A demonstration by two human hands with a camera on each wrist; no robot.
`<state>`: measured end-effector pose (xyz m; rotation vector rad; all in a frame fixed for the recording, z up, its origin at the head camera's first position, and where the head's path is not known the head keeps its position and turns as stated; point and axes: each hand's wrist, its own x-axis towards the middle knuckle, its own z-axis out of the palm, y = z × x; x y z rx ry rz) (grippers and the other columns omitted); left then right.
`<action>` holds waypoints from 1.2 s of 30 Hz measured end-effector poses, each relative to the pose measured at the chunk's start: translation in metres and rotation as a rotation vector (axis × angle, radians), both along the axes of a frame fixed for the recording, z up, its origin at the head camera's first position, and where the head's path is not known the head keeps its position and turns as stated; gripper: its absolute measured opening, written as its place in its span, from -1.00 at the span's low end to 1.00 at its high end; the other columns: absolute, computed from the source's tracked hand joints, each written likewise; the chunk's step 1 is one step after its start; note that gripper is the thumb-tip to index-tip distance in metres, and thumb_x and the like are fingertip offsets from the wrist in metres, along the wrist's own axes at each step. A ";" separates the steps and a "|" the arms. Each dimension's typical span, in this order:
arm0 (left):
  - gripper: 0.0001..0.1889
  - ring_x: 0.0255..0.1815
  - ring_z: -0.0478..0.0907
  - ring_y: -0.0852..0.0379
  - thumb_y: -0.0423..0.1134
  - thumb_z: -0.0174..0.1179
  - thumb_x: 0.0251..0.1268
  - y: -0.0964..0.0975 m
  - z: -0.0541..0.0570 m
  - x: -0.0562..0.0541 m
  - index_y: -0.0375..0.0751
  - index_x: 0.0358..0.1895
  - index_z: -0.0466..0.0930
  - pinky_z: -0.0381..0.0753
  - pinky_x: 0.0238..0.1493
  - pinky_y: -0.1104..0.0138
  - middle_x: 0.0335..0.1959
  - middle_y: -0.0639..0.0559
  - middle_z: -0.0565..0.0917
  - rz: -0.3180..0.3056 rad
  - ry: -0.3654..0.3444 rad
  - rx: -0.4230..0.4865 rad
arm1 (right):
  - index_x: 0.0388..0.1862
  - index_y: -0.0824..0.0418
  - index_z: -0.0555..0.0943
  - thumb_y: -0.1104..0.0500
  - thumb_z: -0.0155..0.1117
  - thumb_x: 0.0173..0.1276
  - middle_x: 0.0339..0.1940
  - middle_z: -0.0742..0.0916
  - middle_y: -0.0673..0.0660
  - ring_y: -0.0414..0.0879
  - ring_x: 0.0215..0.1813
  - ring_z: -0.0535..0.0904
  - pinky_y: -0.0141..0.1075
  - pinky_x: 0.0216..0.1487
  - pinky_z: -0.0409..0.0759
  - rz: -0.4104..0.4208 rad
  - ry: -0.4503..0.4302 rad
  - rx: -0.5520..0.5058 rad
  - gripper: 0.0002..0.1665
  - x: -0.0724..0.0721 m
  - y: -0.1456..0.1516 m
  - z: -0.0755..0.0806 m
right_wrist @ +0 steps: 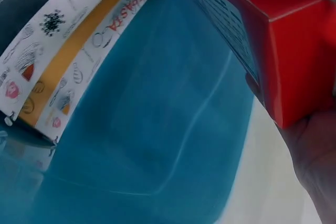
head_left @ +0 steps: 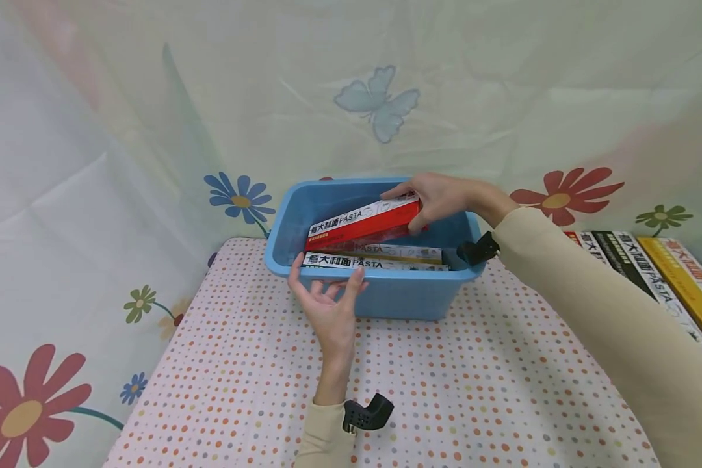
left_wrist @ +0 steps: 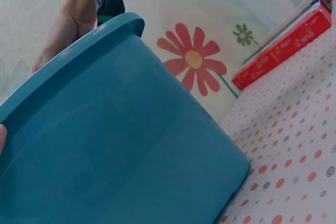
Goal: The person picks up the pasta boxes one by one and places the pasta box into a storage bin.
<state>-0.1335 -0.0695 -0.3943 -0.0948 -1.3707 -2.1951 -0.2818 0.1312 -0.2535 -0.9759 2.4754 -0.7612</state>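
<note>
My right hand [head_left: 441, 195] grips the right end of a red pasta box [head_left: 365, 221], thumb on the near side and fingers across the top. The box is tilted inside a blue plastic bin [head_left: 374, 299], its left end lower. Below it in the bin lie a yellow-edged pasta box [right_wrist: 58, 66] and, along the front wall, another pasta box [head_left: 380, 262] with a white face. My left hand [head_left: 330, 312] holds the bin's front rim, with a fingertip and the thumb up at the edge and other fingers curled under it.
Several more pasta boxes [head_left: 649, 279], red, dark and yellow, stand in a row at the right. A dotted cloth [head_left: 257, 390] covers the table. Behind the bin hangs a flowered curtain [head_left: 246, 97].
</note>
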 end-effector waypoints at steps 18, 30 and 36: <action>0.00 -0.29 0.74 -0.02 -0.45 0.48 0.25 0.001 0.002 0.001 -0.07 0.60 -0.02 0.89 -0.14 0.03 0.12 -0.42 0.53 0.008 0.014 -0.004 | 0.57 0.33 0.37 0.43 0.50 0.11 0.44 0.51 0.42 0.17 0.20 0.47 -0.26 -0.14 0.69 -0.053 -0.121 0.020 -0.01 -0.021 0.016 -0.015; 0.00 -0.31 0.73 -0.01 -0.45 0.48 0.25 0.001 0.003 0.001 -0.12 0.61 -0.03 0.89 -0.15 0.01 0.05 -0.44 0.51 0.004 0.023 0.005 | 0.56 0.34 0.39 0.41 0.53 0.12 0.46 0.50 0.40 0.21 0.25 0.44 -0.25 -0.03 0.70 -0.045 -0.114 0.023 -0.02 -0.024 0.022 -0.020; 0.00 -0.31 0.73 -0.01 -0.46 0.47 0.25 0.001 0.005 0.004 -0.07 0.61 -0.03 0.89 -0.14 0.01 0.05 -0.38 0.52 0.003 0.027 0.008 | 0.56 0.32 0.39 0.38 0.54 0.12 0.44 0.52 0.39 0.20 0.24 0.46 -0.25 -0.03 0.71 -0.040 -0.119 0.027 -0.02 -0.024 0.021 -0.019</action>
